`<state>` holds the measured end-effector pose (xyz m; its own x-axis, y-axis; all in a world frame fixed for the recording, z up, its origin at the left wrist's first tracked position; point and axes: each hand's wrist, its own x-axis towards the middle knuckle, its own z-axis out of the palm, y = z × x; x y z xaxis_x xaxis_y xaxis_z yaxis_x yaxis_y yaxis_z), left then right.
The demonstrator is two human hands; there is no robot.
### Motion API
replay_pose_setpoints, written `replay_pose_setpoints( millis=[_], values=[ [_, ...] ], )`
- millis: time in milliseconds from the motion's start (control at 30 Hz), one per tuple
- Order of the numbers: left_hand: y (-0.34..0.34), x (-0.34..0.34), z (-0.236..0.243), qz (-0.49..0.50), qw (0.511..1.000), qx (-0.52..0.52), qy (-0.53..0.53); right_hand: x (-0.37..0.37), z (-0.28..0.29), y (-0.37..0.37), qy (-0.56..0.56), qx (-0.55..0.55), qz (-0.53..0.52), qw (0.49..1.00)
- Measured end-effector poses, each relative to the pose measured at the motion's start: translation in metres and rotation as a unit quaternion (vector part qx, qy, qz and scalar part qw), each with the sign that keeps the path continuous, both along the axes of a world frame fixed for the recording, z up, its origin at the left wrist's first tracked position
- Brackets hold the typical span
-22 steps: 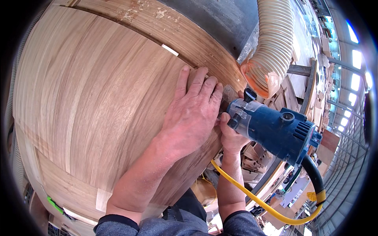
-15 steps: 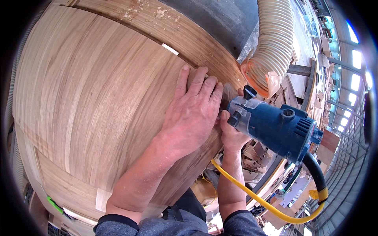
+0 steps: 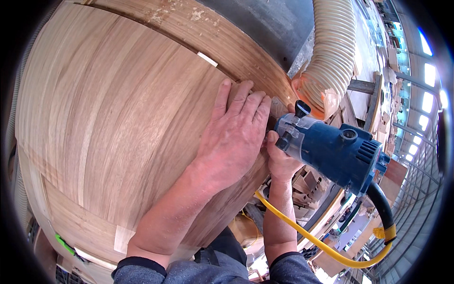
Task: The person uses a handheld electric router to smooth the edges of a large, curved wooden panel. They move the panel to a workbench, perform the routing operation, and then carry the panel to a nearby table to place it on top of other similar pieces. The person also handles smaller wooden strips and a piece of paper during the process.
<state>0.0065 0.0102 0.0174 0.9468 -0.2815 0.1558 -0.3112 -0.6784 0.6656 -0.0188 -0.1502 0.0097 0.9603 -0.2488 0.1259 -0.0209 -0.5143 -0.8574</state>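
Note:
My left hand [image 3: 234, 135] lies over the right end of a broad wooden panel [image 3: 118, 109], its fingers stretched toward the far corner and slightly apart. Beside it, my right hand [image 3: 282, 158] grips the base of a blue trim router [image 3: 336, 151], which lies on its side with its base toward the panel's right edge. The thumb shows, but most of the right fingers are hidden behind the tool. A clear guard and black knobs sit at the router's base. The bit cannot be seen. From its rear a black sleeve runs into a yellow cord [image 3: 326, 253].
Beyond the panel lies a wooden board [image 3: 227, 35] with shavings on it, and a dark metal surface [image 3: 265, 21]. A ribbed dust hose [image 3: 331, 52] hangs close to the router. Wood offcuts [image 3: 309, 187] lie below on the right. A small white strip [image 3: 207, 59] sits at the panel's far edge.
Both hands and the router have shifted very slightly to the right in the picture. My right hand keeps its grip, and the left still rests on the panel.

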Motion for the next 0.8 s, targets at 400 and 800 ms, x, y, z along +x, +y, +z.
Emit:
replay_pose_setpoints(
  millis=[400,800],
  values=[
    [-0.0001,-0.0004,0.0007,-0.002,1.0,-0.019,0.004,0.003,-0.0062,-0.0025,-0.033,0.026,0.012,0.999],
    [-0.0019,-0.0002,0.0034,-0.016,0.999,-0.008,0.033,0.0027,-0.0012,-0.0029,0.0,0.024,0.019,1.0]
  ],
)
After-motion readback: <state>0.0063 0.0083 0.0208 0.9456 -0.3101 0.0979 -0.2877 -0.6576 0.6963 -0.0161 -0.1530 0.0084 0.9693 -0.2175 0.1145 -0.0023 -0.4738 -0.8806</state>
